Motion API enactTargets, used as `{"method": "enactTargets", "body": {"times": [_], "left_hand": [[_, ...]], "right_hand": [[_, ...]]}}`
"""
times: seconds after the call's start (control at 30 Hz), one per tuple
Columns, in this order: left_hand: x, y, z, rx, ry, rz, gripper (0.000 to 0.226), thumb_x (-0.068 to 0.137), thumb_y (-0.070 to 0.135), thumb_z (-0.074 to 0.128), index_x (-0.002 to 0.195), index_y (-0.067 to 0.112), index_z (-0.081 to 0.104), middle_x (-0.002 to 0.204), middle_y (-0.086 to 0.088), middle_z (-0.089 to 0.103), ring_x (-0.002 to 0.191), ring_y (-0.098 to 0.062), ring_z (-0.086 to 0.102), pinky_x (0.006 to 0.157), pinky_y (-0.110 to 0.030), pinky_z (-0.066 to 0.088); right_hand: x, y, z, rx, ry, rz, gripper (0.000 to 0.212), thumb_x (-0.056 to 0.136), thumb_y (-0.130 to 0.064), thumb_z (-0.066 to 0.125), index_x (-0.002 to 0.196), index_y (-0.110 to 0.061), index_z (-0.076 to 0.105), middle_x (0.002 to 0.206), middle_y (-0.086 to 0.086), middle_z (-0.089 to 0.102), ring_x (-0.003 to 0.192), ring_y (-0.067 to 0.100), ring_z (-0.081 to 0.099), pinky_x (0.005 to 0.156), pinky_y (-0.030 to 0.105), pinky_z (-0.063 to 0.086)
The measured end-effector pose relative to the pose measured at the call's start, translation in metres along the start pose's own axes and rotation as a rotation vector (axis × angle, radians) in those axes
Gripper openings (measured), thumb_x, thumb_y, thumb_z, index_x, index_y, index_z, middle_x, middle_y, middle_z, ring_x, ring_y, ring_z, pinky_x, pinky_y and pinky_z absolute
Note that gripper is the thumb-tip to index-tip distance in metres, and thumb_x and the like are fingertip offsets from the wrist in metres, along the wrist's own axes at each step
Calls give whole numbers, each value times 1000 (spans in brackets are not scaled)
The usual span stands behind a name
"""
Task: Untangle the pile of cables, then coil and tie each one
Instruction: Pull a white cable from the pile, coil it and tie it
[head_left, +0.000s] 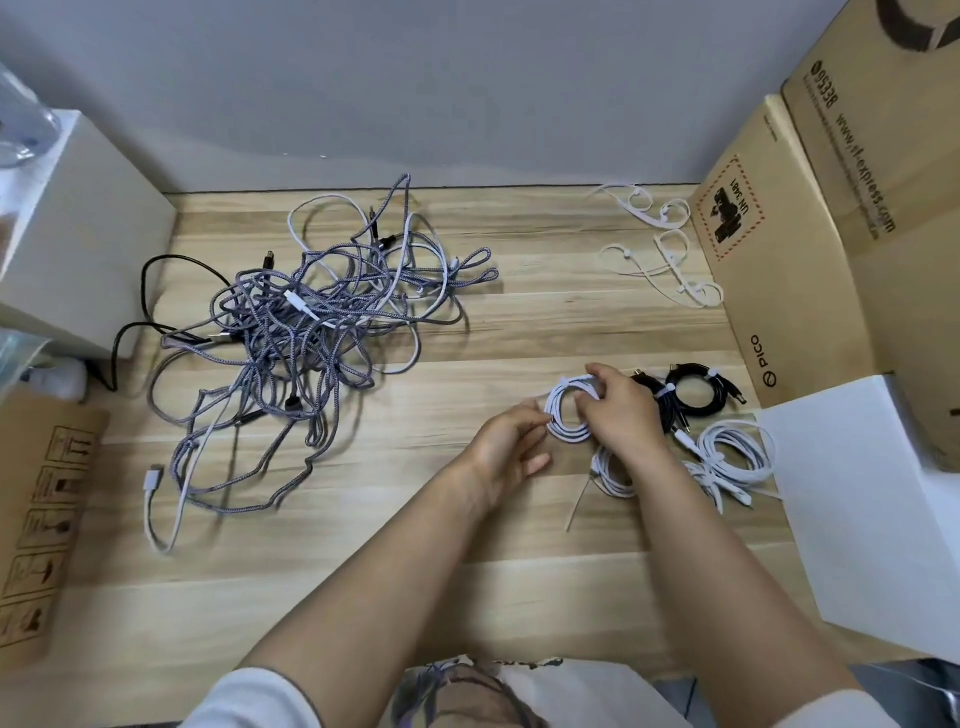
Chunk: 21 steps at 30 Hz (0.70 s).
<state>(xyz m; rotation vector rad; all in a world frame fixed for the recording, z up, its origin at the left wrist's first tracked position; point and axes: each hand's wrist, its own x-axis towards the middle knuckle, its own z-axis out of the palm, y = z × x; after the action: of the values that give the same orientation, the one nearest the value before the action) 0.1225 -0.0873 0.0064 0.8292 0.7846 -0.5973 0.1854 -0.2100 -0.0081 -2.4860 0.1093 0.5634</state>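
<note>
R hand (621, 410) grips a small white cable coil (569, 415) from the top, fingers curled thru and over the loop, a white tie strap across the coil's upper edge. L hand (506, 447) pinches the coil's 9 o'clock edge w/ fingertips, other fingers loosely bent. Coil is at or just above the wooden worktop (467, 519); can't tell which.

At 5 o'clock of the coil, partly under the R forearm: another tied white coil (613, 475), strap tail sticking out. At 3 o'clock: two tied black cable coils (696, 389). At 4 o'clock: tied white coils (732, 457) beside a white box (872, 509).

Well apart at 10 o'clock: tangled pile of cables (311, 332), grey braided, white, black. At 1 o'clock: loose white cable ties (660, 244) next to cardboard boxes (810, 218).
</note>
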Motion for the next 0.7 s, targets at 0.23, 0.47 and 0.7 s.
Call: {"method": "enactTargets", "body": {"times": [0.23, 0.47, 0.7], "left_hand": [[1, -5, 0, -88, -79, -26, 14, 93, 12, 43, 94, 23, 50, 93, 7, 57, 92, -6, 52, 72, -28, 42], [-9, -5, -9, 107, -6, 87, 37, 94, 7, 45, 130, 17, 44, 112, 1, 53, 118, -15, 49, 71, -24, 42], [-46, 7, -84, 582, 346, 637, 30, 86, -6, 51, 108, 12, 60, 110, -4, 62, 97, -18, 57, 84, -18, 41]], "right_hand": [[-6, -10, -2, -171, -81, 46, 49, 93, -23, 48, 138, -5, 41, 138, 17, 48, 129, 33, 42, 98, 35, 37], [-18, -18, 3, -262, -106, 58, 52, 89, -26, 52, 137, -12, 39, 144, 17, 33, 133, 34, 31, 101, 37, 34], [-36, -67, 45, -146, -68, -324, 42, 88, -25, 59, 128, -14, 53, 135, 10, 46, 126, 29, 41, 104, 37, 34]]}}
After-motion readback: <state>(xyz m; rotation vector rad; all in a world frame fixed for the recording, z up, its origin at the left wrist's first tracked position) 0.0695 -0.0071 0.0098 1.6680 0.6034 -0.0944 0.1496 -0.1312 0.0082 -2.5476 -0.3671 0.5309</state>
